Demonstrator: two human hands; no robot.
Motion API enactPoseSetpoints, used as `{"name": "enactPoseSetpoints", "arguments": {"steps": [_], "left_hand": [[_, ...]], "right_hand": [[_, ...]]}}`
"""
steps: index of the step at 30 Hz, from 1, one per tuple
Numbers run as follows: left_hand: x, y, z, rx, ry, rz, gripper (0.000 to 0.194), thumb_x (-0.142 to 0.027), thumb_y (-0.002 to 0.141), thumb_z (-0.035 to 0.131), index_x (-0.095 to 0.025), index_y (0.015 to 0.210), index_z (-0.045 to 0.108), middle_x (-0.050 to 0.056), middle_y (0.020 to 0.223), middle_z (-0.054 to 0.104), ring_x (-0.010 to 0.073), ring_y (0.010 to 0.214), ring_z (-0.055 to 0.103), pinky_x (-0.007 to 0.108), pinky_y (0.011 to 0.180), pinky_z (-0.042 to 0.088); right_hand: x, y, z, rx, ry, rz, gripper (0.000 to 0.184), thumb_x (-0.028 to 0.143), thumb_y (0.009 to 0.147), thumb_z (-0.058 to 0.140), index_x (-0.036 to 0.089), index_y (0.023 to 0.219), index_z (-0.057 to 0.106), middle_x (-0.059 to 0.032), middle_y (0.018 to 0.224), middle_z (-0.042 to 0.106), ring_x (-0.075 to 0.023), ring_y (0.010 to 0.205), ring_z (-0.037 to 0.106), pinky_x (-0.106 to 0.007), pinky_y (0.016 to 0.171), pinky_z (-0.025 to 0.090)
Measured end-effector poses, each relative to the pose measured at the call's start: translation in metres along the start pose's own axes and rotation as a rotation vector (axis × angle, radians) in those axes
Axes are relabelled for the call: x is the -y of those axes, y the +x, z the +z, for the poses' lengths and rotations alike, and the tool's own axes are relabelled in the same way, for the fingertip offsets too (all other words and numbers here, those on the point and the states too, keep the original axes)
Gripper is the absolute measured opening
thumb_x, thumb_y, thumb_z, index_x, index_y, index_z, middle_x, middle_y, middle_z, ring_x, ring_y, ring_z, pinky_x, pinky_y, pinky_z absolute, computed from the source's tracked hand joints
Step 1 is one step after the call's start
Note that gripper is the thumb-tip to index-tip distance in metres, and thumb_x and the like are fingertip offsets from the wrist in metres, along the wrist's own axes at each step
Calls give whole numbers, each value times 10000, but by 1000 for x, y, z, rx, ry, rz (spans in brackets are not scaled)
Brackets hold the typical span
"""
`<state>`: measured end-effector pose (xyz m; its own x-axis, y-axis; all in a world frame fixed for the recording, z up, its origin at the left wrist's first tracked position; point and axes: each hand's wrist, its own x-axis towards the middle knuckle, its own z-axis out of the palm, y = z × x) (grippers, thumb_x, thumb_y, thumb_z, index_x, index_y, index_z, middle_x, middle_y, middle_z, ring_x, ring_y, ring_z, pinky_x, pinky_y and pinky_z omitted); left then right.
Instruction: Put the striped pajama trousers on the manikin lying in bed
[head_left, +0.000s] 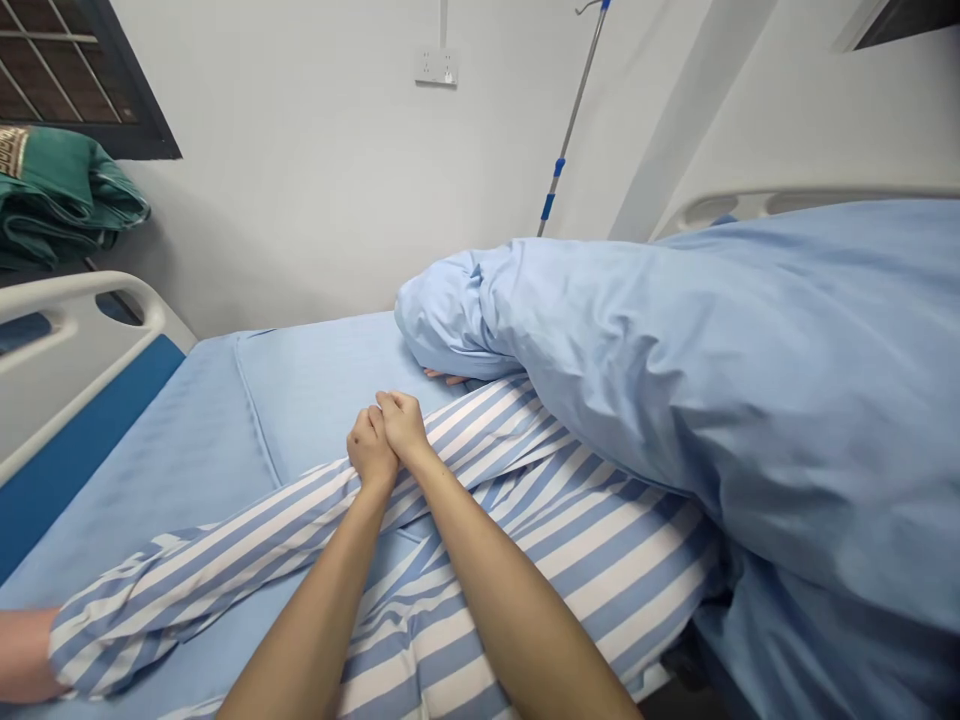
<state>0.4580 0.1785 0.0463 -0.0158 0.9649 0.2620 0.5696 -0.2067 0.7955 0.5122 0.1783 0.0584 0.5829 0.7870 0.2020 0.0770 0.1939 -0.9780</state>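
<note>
My left hand (pixel 373 448) and my right hand (pixel 403 427) are side by side and touching, both with curled fingers. They lie over the far side of a striped blue-and-white trouser leg (pixel 262 535), around its middle. The fingertips are hidden, but both hands look closed on the leg. A second striped trouser leg (pixel 570 545) lies nearer, partly behind my right forearm. At the lower left, a bare ankle (pixel 30 655) comes out of the trouser cuff. A folded-back blue quilt (pixel 600 340) covers the upper legs, with a few fingertips (pixel 444 377) showing under its edge.
The legs rest on a bed with a light blue sheet (pixel 315 365). A white and blue bed end panel (pixel 90 360) stands at left, with green cloth (pixel 75 195) behind it. An IV pole (pixel 574 120) and a wall socket (pixel 436 67) are at the far wall.
</note>
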Motion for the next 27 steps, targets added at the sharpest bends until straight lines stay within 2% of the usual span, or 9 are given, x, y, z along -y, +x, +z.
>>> {"name": "enactPoseSetpoints", "arguments": {"steps": [5,7,9,11,15,17,23,27], "left_hand": [[-9,1,-7,53,132,-27,340,-323,900,287,-217,668,512,35,686,625,150,640,540,259,572,270],[-11,-1,-9,64,173,-41,342,-322,905,278,-219,699,532,47,733,649,163,672,565,262,571,270],[-13,-3,-9,82,213,-46,343,-326,904,273,-222,723,545,55,762,662,177,690,578,266,561,262],[-15,-4,-9,108,255,-39,336,-338,894,284,-227,731,555,60,771,667,191,698,584,271,551,247],[-18,-6,-5,108,326,-26,315,-327,862,308,-237,717,573,60,787,670,207,713,582,276,552,238],[-17,-5,-3,99,346,-18,311,-321,850,312,-242,706,576,56,792,671,205,712,577,274,558,244],[-15,-6,4,116,397,35,309,-350,825,328,-237,656,561,56,735,655,197,678,554,266,558,261],[-14,-10,6,109,435,97,285,-355,802,346,-227,623,527,59,701,635,198,663,539,265,552,245]], "right_hand": [[-5,-1,0,31,-21,-46,350,387,782,441,208,523,290,74,488,283,-82,493,288,-217,468,260],[-2,1,-3,43,-124,-21,342,369,781,432,206,508,306,72,476,291,-86,489,298,-222,473,255],[8,6,-8,85,-294,-32,340,340,765,447,201,478,331,69,456,302,-88,485,304,-228,477,238],[24,11,-14,132,-408,-102,353,328,752,468,197,455,329,69,443,291,-84,481,295,-231,480,222],[47,17,-31,155,-305,-244,384,379,782,450,197,483,291,69,465,278,-77,489,294,-222,490,240],[42,18,-39,137,-282,-249,387,390,788,443,199,488,291,68,468,282,-77,492,296,-222,493,243],[2,16,-53,105,-219,-167,380,384,785,458,197,484,318,70,461,286,-81,489,296,-226,497,246],[0,18,-54,127,-127,-143,378,394,788,461,197,494,330,72,468,287,-80,490,305,-222,495,256]]}}
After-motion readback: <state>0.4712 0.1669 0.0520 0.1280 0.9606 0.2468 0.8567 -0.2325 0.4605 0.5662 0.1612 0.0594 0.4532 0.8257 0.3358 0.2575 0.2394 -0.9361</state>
